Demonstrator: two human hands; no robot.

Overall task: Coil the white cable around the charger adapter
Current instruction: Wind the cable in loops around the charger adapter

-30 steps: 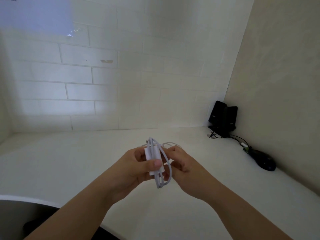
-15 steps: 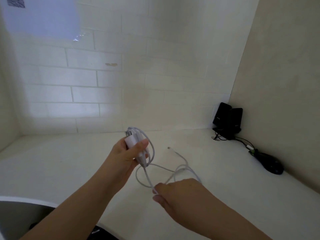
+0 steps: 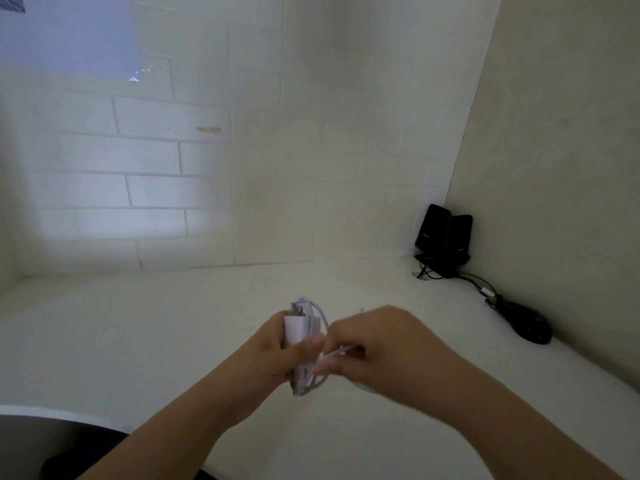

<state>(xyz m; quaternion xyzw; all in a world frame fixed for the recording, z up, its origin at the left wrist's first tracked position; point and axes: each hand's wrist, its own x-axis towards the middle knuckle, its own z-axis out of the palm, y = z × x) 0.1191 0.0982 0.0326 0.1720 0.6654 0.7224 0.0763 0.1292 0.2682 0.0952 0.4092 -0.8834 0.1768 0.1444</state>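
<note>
My left hand (image 3: 266,355) grips a white charger adapter (image 3: 294,329) upright above the white desk, thumb across its front. Loops of the white cable (image 3: 317,315) run over the top of the adapter and down below it. My right hand (image 3: 377,344) is right beside it, fingers pinched on a strand of the cable close to the adapter. The cable's free end is hidden behind my right hand.
Two black speakers (image 3: 443,237) stand in the far right corner with dark wires trailing to a black mouse (image 3: 530,327) by the right wall. The white desk (image 3: 138,334) has a curved front edge at the lower left. A tiled wall is behind.
Half a second ago the cable hung loose with my right hand low and pulling it. Now my right hand has risen to the adapter and the cable lies looped around it.
</note>
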